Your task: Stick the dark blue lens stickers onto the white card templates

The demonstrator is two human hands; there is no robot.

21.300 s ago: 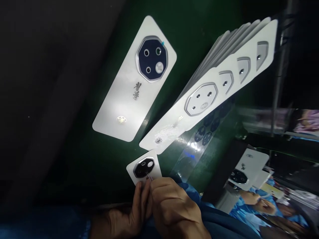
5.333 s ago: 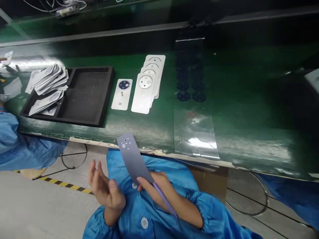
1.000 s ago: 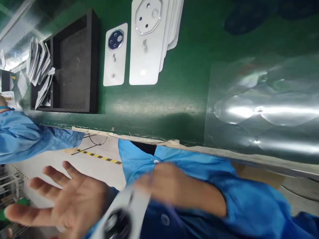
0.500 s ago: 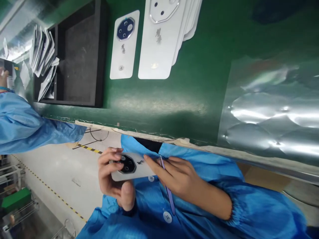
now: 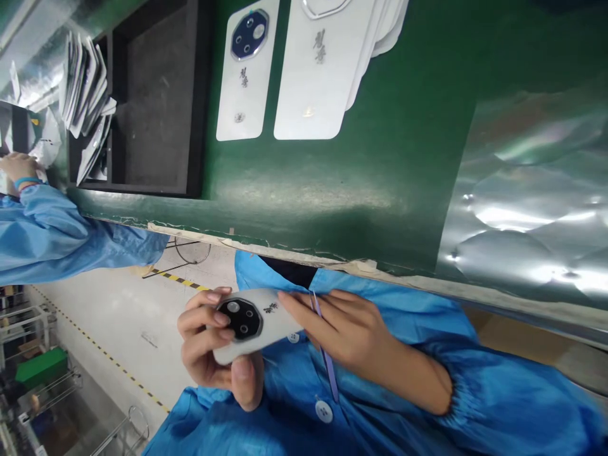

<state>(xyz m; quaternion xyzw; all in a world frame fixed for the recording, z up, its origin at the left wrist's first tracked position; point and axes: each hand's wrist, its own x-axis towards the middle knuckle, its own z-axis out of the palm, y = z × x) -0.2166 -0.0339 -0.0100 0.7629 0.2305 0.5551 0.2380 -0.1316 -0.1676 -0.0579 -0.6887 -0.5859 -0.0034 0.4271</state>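
Observation:
I hold a white phone back cover (image 5: 266, 316) with a dark octagonal camera plate in front of my blue coat, below the table edge. My left hand (image 5: 209, 345) wraps round its camera end, fingers over the top and thumb underneath. My right hand (image 5: 346, 326) holds the other end with fingers laid along it, and a thin purple tool (image 5: 325, 354) is tucked between its fingers. On the green table lie a finished white cover (image 5: 244, 73) with a blue camera plate and a fanned stack of white covers (image 5: 327, 69).
A black foam tray (image 5: 156, 101) stands left of the covers, with several white covers (image 5: 88, 88) piled at its far side. Clear plastic film (image 5: 527, 196) lies on the table at right. Another person's blue sleeve (image 5: 57, 234) and hand (image 5: 16, 168) are at the left edge.
One second ago my left hand was open and the cover was blurred in motion. Now both hands grip the cover, which has tilted slightly since half a second ago.

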